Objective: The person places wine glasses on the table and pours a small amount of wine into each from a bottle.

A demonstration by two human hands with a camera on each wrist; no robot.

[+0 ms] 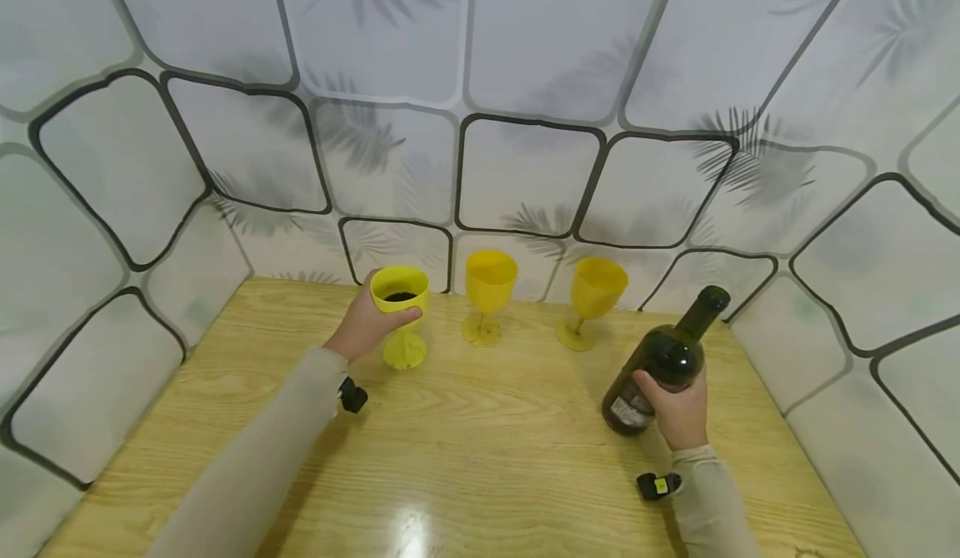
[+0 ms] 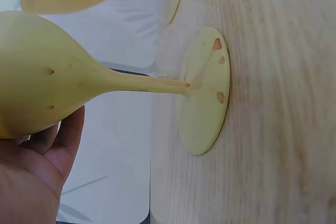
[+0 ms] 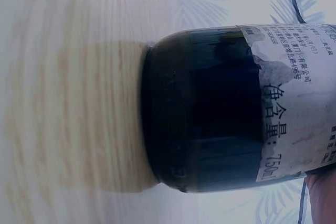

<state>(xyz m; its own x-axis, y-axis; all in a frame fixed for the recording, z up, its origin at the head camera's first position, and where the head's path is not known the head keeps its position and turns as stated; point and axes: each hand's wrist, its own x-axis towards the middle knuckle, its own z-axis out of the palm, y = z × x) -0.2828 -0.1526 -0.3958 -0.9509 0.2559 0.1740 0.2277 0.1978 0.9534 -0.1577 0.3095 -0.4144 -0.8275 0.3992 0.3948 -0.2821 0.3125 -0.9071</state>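
Observation:
My left hand (image 1: 366,325) holds a yellow goblet (image 1: 405,350) by its bowl, thumb across the near side. Dark liquid (image 1: 401,297) shows inside the bowl. In the left wrist view, this goblet's round foot (image 2: 202,124) is on the wooden table, and several small chipped spots mark its surface. My right hand (image 1: 681,412) grips a dark green wine bottle (image 1: 671,356) around its body. The bottle has no cap at its mouth, and its neck leans to the right in the head view. A worn white label (image 3: 294,103) wraps the bottle in the right wrist view.
Two more yellow goblets, a middle one (image 1: 491,283) and a right one (image 1: 597,289), stand in a row along the back of the wooden table (image 1: 465,466). A patterned white wall covering (image 1: 532,175) encloses the table's back and sides.

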